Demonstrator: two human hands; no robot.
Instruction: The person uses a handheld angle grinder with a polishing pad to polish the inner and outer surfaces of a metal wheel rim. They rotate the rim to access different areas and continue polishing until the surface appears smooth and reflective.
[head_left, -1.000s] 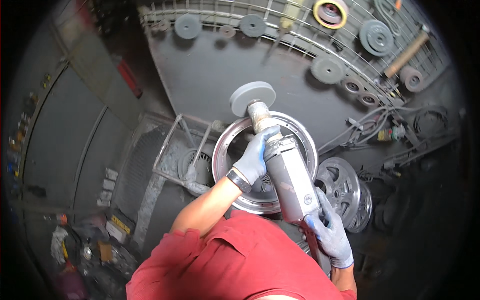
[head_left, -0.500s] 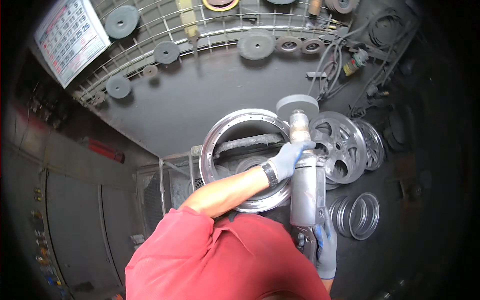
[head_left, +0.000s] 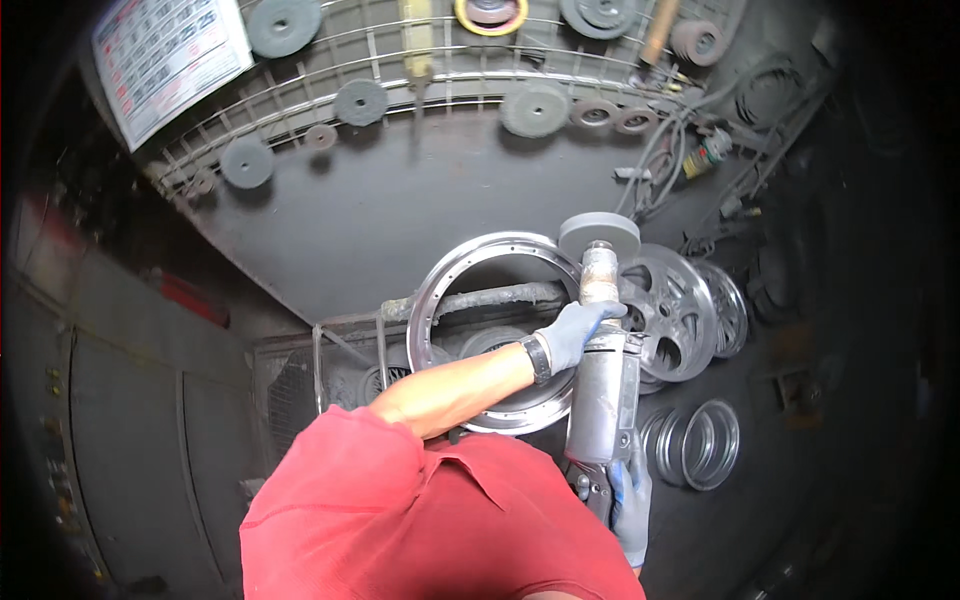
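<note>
I hold a large metal power grinder (head_left: 598, 405) with a thick grey wheel (head_left: 600, 238) on its far end. My left hand (head_left: 570, 335), in a grey-blue glove, is wrapped round the neck behind the wheel. At the near end, my gloved right hand (head_left: 631, 505) grips the rear handle, part of which it hides. Just left of the grinder stands a shiny wheel rim ring (head_left: 424, 310) with small holes round its edge. The grinding wheel overlaps the ring's upper right edge in view; whether they touch I cannot tell.
Spoked alloy wheels (head_left: 690, 320) stand right of the grinder, and bare rims (head_left: 712, 445) lie nearer. A dusty bar (head_left: 500, 297) runs behind the ring. Discs (head_left: 535, 110) hang on a wire grid, with cables (head_left: 668, 165) and a small angle grinder (head_left: 708, 153) at the back right.
The whole view has shifted a little. Against the ring, the grinding wheel sits slightly nearer me and the grinder's rear end has swung left. Both hands keep their grip.
</note>
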